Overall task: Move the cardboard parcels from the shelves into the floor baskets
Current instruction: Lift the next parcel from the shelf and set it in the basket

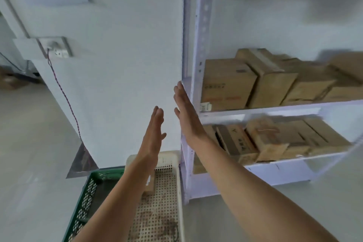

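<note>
Pale wall (117, 45) backs two raised hands: the left hand (154, 133) and right hand (184, 112) are flat, fingers straight, palms facing across a narrow gap, holding nothing. Right of the right hand, cardboard parcels (227, 84) crowd two levels of a shelf rack (202, 45). Below the hands stand a white basket (179, 192), holding one small parcel (150, 183), and a green basket (86, 198) on its left.

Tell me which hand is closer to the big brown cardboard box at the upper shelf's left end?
Right. The right hand is just left of the brown cardboard box; the left hand is farther left and lower.
</note>
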Tool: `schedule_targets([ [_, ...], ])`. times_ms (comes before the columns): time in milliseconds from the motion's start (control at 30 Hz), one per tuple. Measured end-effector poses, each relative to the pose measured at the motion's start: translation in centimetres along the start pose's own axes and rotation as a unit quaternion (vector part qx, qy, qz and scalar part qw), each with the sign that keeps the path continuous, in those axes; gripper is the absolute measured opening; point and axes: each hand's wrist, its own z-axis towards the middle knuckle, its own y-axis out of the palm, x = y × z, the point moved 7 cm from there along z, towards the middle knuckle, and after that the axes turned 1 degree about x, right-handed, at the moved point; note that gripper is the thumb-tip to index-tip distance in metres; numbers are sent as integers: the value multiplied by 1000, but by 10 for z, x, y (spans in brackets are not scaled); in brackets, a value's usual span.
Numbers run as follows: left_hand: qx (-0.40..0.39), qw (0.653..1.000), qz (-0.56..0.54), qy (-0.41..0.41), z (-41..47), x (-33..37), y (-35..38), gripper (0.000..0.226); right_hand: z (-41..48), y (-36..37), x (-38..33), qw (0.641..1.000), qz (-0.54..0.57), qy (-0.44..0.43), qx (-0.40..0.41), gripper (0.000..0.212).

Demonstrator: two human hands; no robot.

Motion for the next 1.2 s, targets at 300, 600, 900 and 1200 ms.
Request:
schedule_targets([
  [300, -124, 991, 16, 46, -56, 63, 181, 66, -80, -176, -87, 992, -40, -53, 110, 62],
  [600, -265, 962, 2, 69, -69, 102, 357, 78, -122, -350, -121, 965, -62, -58, 247, 76],
  [900, -358, 929, -39, 80, -33, 144, 502, 61, -112, -506, -155, 935, -53, -77, 343, 79],
  [1200, -365, 925, -44, 90, 7, 189, 577, 69, -81, -591, -188, 916, -35, -106, 385, 19],
])
